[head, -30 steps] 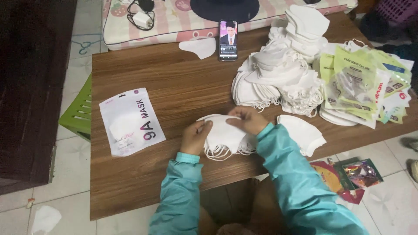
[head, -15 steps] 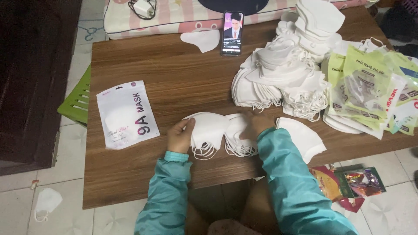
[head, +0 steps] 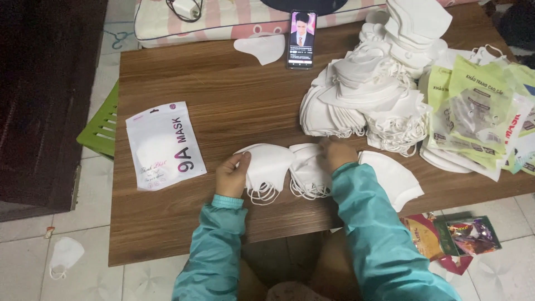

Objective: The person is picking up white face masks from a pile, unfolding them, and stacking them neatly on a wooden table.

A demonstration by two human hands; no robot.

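Pinched between the left hand (head: 231, 174)'s thumb and fingers is a small stack of white folded fabric face masks (head: 267, 167) at the near edge of the brown wooden table (head: 234, 100). Half a second ago both stacks overlapped; now they lie side by side. Right hand (head: 337, 153) presses a second white mask stack (head: 307, 170), its fingers' grip unclear. Farther back sits a heaped pile of white masks (head: 368, 95).
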